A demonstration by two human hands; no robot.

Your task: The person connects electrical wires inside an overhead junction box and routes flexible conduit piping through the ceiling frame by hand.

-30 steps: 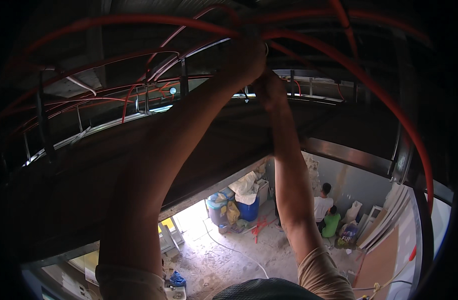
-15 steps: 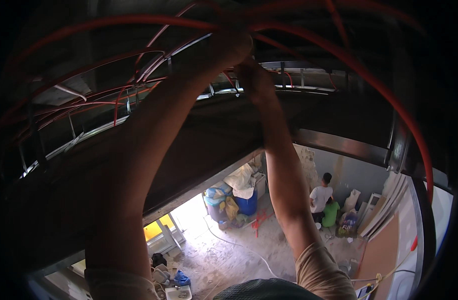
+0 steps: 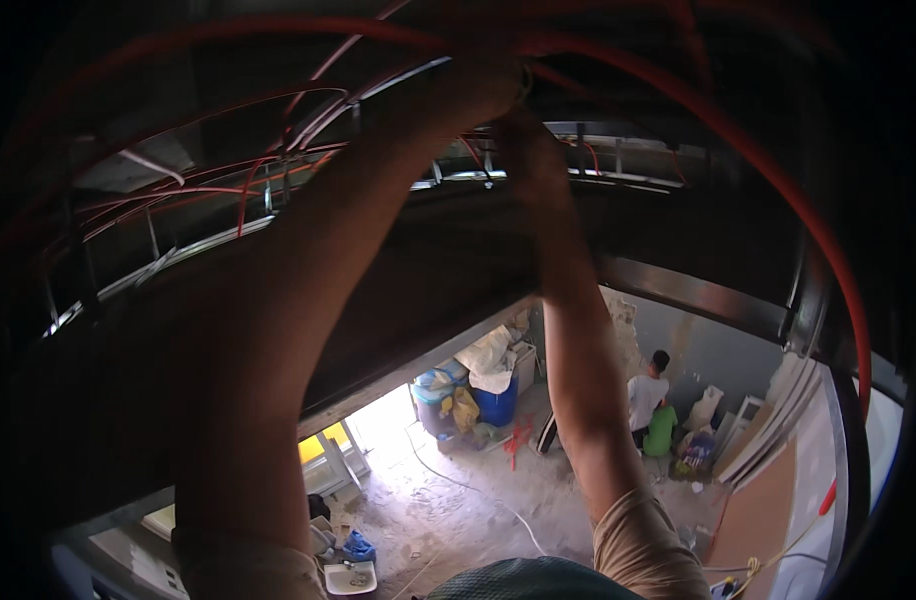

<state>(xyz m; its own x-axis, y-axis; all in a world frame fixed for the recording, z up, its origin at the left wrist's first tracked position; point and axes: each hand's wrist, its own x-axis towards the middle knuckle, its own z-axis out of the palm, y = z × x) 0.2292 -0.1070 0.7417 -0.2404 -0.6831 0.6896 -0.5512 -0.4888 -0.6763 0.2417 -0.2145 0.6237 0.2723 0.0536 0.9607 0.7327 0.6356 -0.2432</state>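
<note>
over the dark beam, a red flexible conduit arches and drops past the beam's right end; it looks light, springy and smooth, so it should bend easily, and is probably best held near the top of its arch. 2 people and a blue drum are below the beam. above it, the left hand and right hand are close together near the conduit; shadow hides their grip, so i cannot tell whether either is clamped on it.

Hands too dim for detail
</note>
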